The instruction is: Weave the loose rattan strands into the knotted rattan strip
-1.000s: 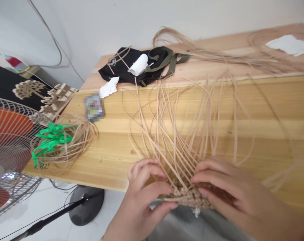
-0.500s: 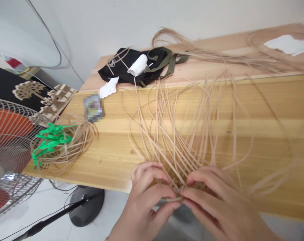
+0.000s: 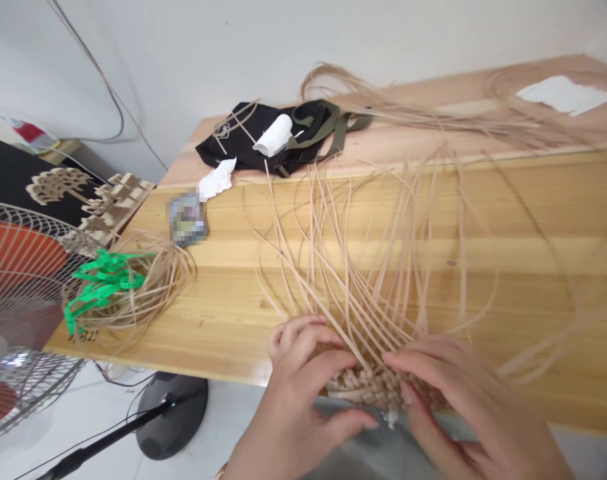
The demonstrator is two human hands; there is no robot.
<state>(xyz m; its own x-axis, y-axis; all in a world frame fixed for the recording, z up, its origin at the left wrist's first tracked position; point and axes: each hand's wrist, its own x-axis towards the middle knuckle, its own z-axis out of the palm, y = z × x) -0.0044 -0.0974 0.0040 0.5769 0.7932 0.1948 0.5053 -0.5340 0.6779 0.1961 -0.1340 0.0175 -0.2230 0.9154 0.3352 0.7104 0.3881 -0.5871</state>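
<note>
A small woven rattan piece lies at the table's front edge, its long loose rattan strands fanning away across the wood. My left hand is at its left end, fingers curved over the far side; the thumb stands apart, below the weave, so this hand is open. On the right part of the piece, my right hand grips the weave between forefinger and thumb. The forefinger is near the base of the strands, the thumb at the near edge. Part of the weave is hidden under the right hand.
Coiled rattan with green ties lies at left beside a fan. A black bag with a white paper roll is at the back. More rattan strands and white paper lie back right. A blurred-out box sits left of centre.
My hands were pinched close together at the woven edge. They have parted, the left thumb dropping away and the right hand shifting right, which exposes the weave between them.
</note>
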